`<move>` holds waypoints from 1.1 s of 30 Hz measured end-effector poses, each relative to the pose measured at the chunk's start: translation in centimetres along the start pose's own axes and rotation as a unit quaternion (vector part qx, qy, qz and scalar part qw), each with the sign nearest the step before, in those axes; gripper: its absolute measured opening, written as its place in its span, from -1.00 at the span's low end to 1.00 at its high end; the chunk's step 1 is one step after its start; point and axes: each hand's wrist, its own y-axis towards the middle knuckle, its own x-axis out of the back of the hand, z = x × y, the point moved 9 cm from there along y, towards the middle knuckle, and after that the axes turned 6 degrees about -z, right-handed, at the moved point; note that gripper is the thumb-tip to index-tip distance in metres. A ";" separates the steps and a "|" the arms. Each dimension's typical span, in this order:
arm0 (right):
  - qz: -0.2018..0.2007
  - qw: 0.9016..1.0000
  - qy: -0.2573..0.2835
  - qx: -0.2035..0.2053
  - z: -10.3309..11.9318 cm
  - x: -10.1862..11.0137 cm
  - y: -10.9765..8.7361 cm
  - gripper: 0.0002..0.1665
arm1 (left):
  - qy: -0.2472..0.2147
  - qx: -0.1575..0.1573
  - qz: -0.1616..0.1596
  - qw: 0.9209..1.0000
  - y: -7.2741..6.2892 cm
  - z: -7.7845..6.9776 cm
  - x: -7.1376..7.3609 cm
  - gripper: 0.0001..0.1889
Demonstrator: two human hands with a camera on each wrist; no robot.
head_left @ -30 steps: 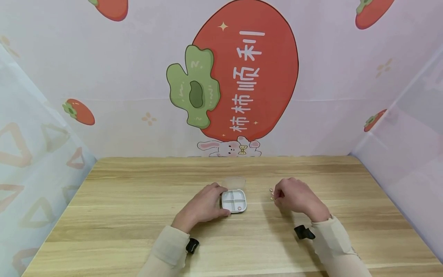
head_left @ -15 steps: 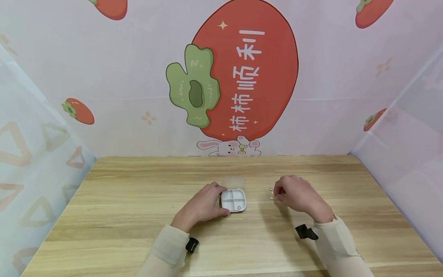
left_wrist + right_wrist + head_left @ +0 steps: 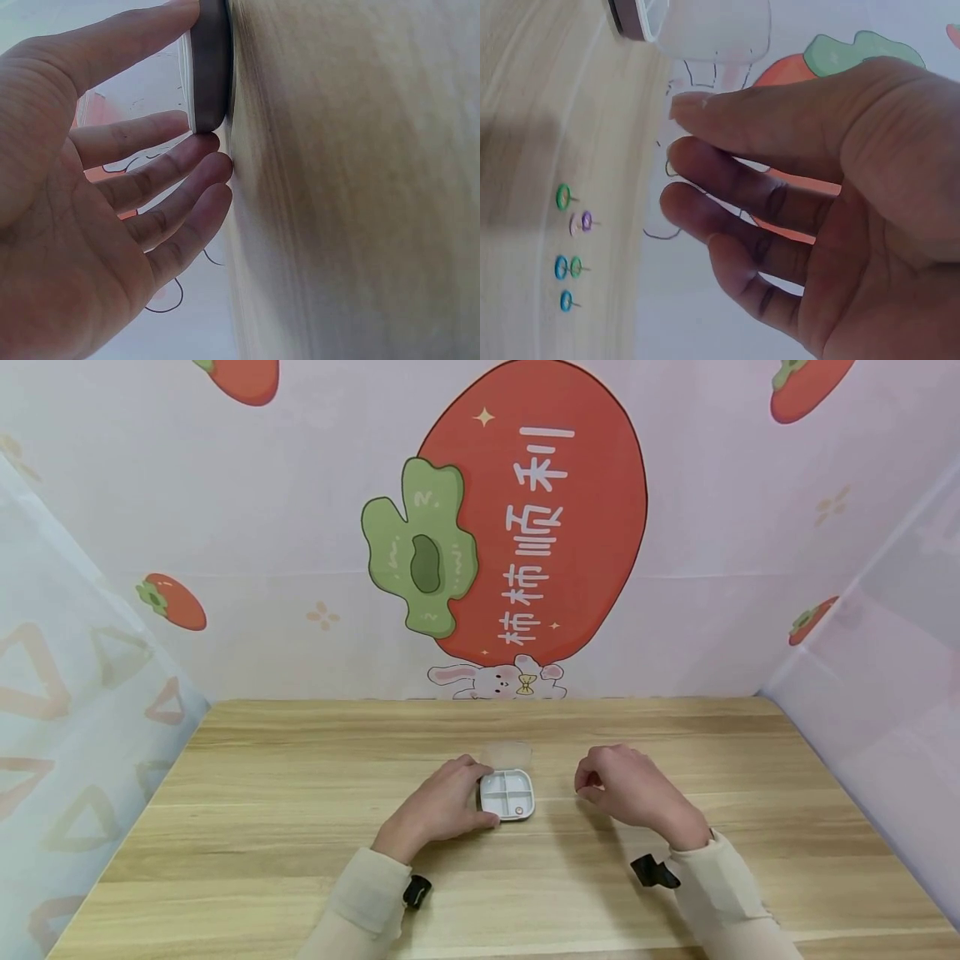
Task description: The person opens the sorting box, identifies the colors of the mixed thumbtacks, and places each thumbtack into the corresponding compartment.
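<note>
My left hand (image 3: 441, 803) holds a small white pill box (image 3: 495, 807), thumb at its near edge and index finger at the far edge. In the left wrist view the dark side of the box (image 3: 210, 67) lies between them. The box stands open, divided into several compartments; a small round thumbtack (image 3: 519, 811) lies in the near right one. To its right, my right hand (image 3: 630, 783) hovers with loosely bent fingers. The right wrist view shows the thumb and index fingertips apart, nothing visible between them. Thumbtacks, including a green one (image 3: 563, 196) and a blue one (image 3: 566, 301), lie point up below.
The clear lid (image 3: 507, 754) is folded back behind the box. A patterned cloth wall (image 3: 300, 527) rises at the back edge of the wooden table (image 3: 262, 827), with more cloth at both sides. Black wrist straps (image 3: 656, 871) sit at the sleeves.
My right hand has shifted slightly left, toward the box, and now covers the thumbtacks in the head view. The left hand and pill box have stayed put.
</note>
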 end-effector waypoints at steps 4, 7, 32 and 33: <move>-0.004 1.000 0.022 0.016 0.3 -0.4 0.2 -0.79 | -0.002 0.002 0.001 1.000 0.0 0.0 0.0 -0.30; -0.010 0.998 0.058 0.030 0.3 -0.6 0.4 -0.83 | -0.001 0.002 0.000 1.000 -0.1 0.0 0.1 -0.29; -0.036 0.964 0.263 0.023 -0.2 -2.1 1.5 -0.96 | 0.002 0.008 -0.001 1.000 -0.1 0.2 0.0 -0.28; -0.037 0.964 0.262 0.021 -0.2 -2.2 1.5 -0.96 | 0.002 0.008 -0.001 1.000 -0.1 0.2 0.0 -0.28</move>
